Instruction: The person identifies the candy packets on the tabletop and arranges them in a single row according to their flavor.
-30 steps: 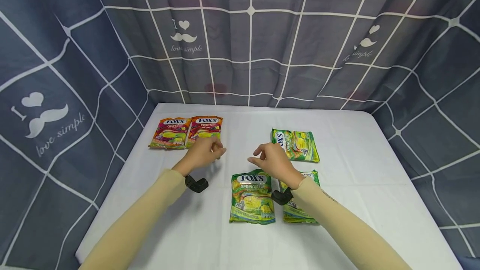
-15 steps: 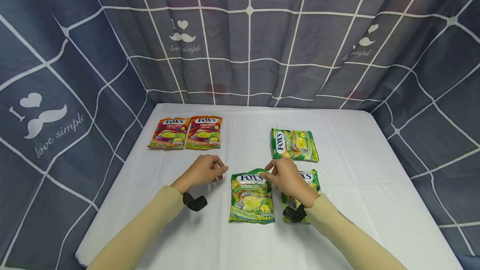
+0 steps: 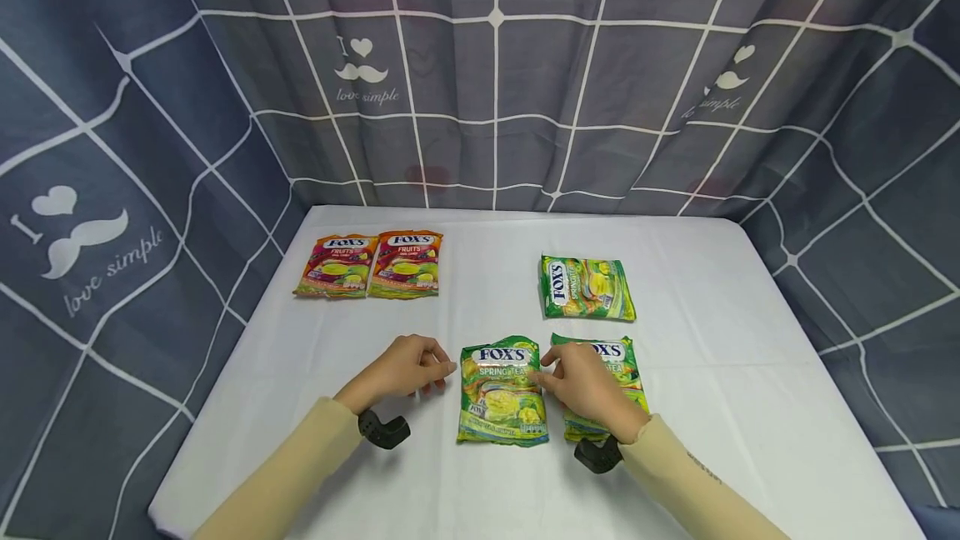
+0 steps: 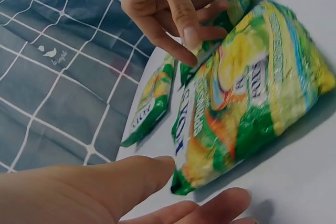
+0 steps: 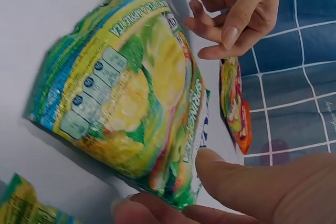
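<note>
A green bag of Fox's Spring Tea candy [image 3: 502, 402] lies face up at the middle front of the table, print upright. My left hand [image 3: 401, 369] is just off its left edge, thumb and fingers loosely bent with nothing between them. At the bag's right edge is my right hand [image 3: 588, 386], its thumb tip right at the upper side and its fingers spread beside the edge. Beneath that hand lies a second green candy bag [image 3: 624, 357], partly hidden by it. The right wrist view shows the middle bag's puffed front [image 5: 157, 77] close up.
A third green candy bag [image 3: 588, 288] lies turned sideways farther back on the right. Two red-orange Fox's Fruits bags [image 3: 407, 267] sit side by side at the back left. Grey checked curtains [image 3: 450, 82] stand around the white table [image 3: 720, 407].
Both hands have come nearer the body: the left from beside the red bags, the right from near the back green bag, down to either side of the middle bag. The bags stay put.
</note>
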A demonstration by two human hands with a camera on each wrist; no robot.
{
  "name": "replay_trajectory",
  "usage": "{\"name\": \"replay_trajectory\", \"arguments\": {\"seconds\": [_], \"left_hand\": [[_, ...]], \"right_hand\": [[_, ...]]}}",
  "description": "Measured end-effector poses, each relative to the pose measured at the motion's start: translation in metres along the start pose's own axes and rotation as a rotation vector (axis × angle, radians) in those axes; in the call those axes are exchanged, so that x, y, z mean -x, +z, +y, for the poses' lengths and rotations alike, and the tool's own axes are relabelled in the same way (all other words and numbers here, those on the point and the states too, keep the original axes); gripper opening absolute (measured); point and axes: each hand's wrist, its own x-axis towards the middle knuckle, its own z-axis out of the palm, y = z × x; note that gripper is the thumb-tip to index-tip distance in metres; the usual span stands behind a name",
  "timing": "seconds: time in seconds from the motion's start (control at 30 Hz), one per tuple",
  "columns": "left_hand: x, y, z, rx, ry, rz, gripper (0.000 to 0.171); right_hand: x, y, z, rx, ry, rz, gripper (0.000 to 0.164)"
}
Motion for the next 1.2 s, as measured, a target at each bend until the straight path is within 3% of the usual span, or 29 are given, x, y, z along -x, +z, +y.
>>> {"name": "replay_trajectory", "arguments": {"seconds": [0.43,0.77,1.2], "left_hand": [[0.003,0.025,-0.003,0.066,0.007,-0.058,0.024],[0.0,0.038,-0.004,0.119,0.019,-0.045,0.019],[-0.002,0.048,-0.003,0.063,0.074,0.021,0.02]], "right_hand": [[0.004,0.015,0.008,-0.062,0.041,-0.044,0.036],[0.004,0.019,0.006,-0.125,0.076,-0.049,0.032],[0.006,0.022,0.002,-0.124,0.064,-0.034,0.03]]}}
